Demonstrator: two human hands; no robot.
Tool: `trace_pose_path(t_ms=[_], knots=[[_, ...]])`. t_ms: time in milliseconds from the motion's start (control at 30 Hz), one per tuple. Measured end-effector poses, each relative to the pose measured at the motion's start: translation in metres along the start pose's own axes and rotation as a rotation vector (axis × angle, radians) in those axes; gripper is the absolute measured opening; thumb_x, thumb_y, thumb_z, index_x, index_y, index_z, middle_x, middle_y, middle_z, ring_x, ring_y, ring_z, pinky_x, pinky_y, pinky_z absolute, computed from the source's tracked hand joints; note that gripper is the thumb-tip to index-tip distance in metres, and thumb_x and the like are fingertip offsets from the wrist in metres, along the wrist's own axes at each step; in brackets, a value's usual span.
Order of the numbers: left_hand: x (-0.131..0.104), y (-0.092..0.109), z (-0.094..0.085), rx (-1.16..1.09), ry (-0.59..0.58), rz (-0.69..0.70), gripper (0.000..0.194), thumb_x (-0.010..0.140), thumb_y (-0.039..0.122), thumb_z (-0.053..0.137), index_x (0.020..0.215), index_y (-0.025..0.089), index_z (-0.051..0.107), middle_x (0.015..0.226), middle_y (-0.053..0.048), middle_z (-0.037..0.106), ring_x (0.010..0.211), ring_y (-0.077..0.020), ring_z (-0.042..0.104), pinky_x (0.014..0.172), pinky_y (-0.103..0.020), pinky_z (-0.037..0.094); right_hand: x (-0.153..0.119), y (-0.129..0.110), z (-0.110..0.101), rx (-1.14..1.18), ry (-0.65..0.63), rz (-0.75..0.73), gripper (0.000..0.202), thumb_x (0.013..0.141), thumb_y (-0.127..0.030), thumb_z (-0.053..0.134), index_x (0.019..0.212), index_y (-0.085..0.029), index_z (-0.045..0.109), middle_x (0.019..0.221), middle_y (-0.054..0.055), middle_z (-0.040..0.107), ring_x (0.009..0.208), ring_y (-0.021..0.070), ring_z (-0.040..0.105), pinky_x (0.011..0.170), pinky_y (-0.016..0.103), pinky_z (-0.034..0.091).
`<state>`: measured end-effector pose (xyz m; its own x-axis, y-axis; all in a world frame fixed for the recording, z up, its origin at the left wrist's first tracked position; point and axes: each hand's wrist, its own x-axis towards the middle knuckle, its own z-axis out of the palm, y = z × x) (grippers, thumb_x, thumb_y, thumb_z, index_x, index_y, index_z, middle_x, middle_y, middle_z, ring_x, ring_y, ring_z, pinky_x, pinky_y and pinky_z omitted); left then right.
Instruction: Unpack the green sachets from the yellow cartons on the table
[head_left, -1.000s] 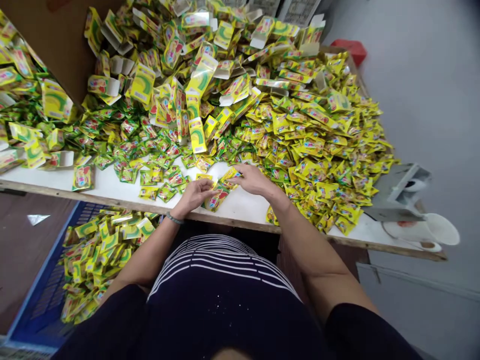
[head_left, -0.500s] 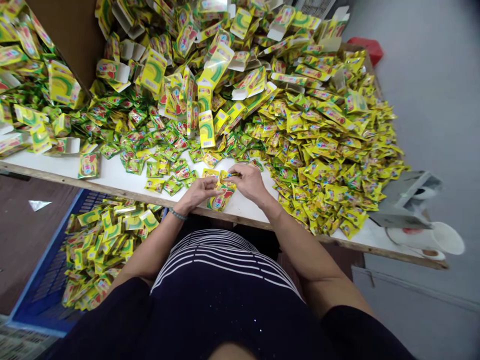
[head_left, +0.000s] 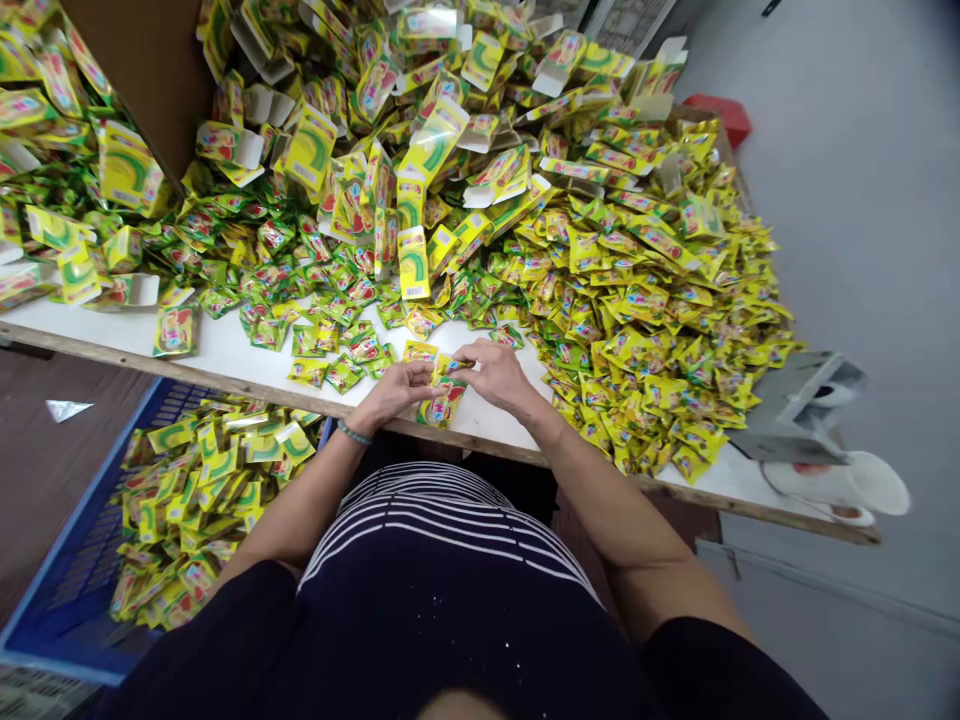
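Observation:
At the table's front edge, my left hand has its fingers closed at the left side of a small yellow-green carton with a red fruit print. My right hand pinches a small yellow packet just above the carton's upper end. The fingertips of both hands are close together and partly hide the packet and the carton's top. Another yellow piece shows behind my left fingers; whether it is a packet or a flap is unclear. Several small green packets lie left of my hands.
Yellow packets are heaped on the right, and open cartons pile up at the back. A blue crate of cartons stands below left. A grey holder and white cup sit at the right end of the white table.
My right hand has shifted slightly down, and the yellow packet stands more upright over the carton. My left fingers have straightened along the carton. The view has moved a little.

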<state>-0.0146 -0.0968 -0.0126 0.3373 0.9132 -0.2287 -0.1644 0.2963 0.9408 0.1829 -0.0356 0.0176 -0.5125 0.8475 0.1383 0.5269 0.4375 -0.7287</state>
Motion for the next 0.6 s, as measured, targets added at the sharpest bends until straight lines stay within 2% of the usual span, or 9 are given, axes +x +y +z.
trace_pose_path(t_ms=[67,133,233,367,500,600], knots=[[0.000,-0.001,0.001,0.000,0.000,0.003,0.046,0.061,0.041,0.087,0.092,0.013,0.068,0.076,-0.002,0.066,0.078,-0.0161,0.064,0.075,-0.030,0.051,-0.002,0.001,-0.002,-0.003,-0.027,-0.031,0.012,0.080,-0.034,0.074,0.084,-0.023,0.078,0.078,0.005,0.069,0.076,0.0213,0.058,0.073,0.036,0.045],[0.000,-0.001,0.003,0.018,0.014,0.015,0.046,0.062,0.042,0.087,0.091,0.013,0.067,0.074,-0.001,0.064,0.076,-0.0148,0.063,0.074,-0.028,0.050,-0.004,0.001,-0.006,-0.019,-0.007,-0.092,0.013,0.084,-0.036,0.071,0.087,-0.025,0.078,0.086,0.006,0.072,0.089,0.0243,0.058,0.085,0.041,0.044],[-0.001,-0.003,0.005,0.085,0.084,0.049,0.043,0.064,0.043,0.085,0.087,0.013,0.065,0.069,0.002,0.058,0.068,-0.0124,0.057,0.066,-0.025,0.047,-0.007,0.003,-0.004,-0.108,0.023,-0.128,0.015,0.086,-0.035,0.069,0.077,-0.027,0.078,0.103,0.006,0.072,0.110,0.0297,0.049,0.100,0.052,0.036],[-0.002,-0.006,0.008,0.152,0.119,0.086,0.040,0.069,0.048,0.081,0.085,0.015,0.065,0.066,0.000,0.057,0.068,-0.0152,0.056,0.064,-0.027,0.045,-0.014,0.011,0.012,-0.151,-0.081,-0.080,0.029,0.090,-0.032,0.063,0.065,-0.024,0.075,0.113,0.008,0.070,0.114,0.0314,0.043,0.100,0.056,0.035],[-0.003,-0.007,0.006,0.296,0.150,0.116,0.035,0.074,0.047,0.075,0.088,0.016,0.067,0.069,-0.001,0.060,0.071,-0.0172,0.056,0.066,-0.028,0.045,-0.018,0.009,0.027,-0.134,0.066,-0.066,0.026,0.091,-0.038,0.062,0.073,-0.025,0.076,0.120,0.007,0.068,0.118,0.0308,0.043,0.103,0.055,0.035],[-0.004,-0.008,0.003,0.374,0.196,0.141,0.037,0.076,0.044,0.072,0.099,0.016,0.067,0.070,0.000,0.060,0.069,-0.0164,0.055,0.066,-0.028,0.043,-0.018,0.002,0.031,-0.127,0.044,-0.077,0.022,0.087,-0.039,0.068,0.073,-0.024,0.076,0.121,0.008,0.068,0.119,0.0318,0.044,0.103,0.055,0.037]])
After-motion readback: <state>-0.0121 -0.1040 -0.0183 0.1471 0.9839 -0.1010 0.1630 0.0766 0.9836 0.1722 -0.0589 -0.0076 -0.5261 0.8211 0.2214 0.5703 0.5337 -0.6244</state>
